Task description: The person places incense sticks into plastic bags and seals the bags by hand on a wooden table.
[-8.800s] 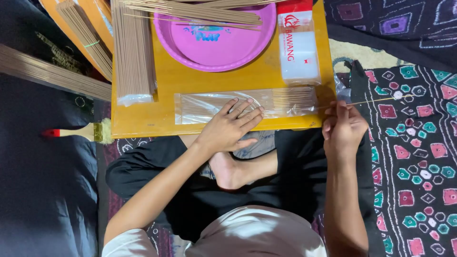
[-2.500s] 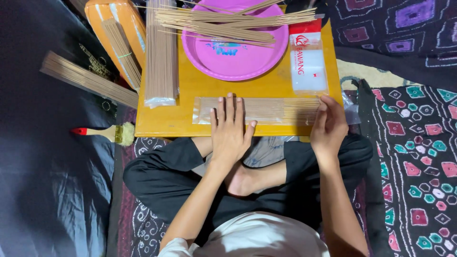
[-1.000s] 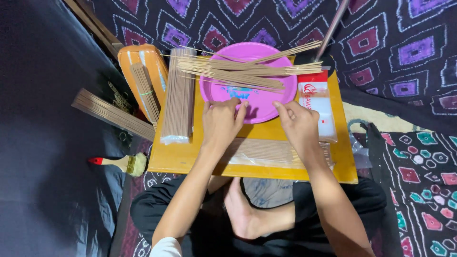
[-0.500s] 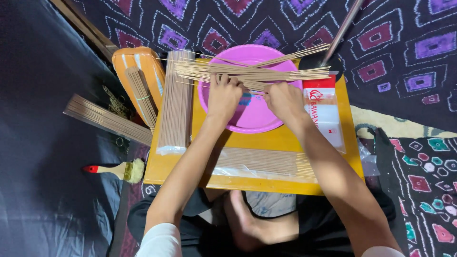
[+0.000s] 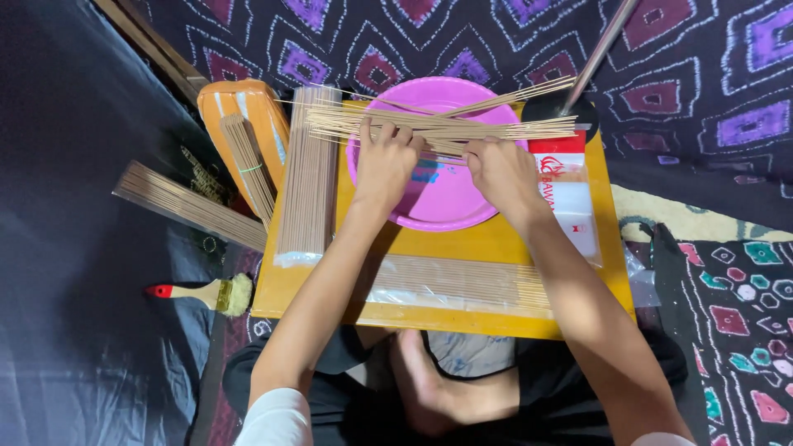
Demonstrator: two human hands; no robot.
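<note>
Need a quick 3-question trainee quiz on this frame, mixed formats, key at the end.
1. True or false: both hands rest on the loose sticks that lie across the pink plate.
2. Which lies nearest the person on the yellow board? A) a clear bag of sticks B) the paintbrush C) the orange tray
3. Fill in: the paintbrush with the red-tipped handle lies off the board on the person's ____ side.

Key: 1 true: the left hand and the right hand both touch them. 2 A. 3 left.
</note>
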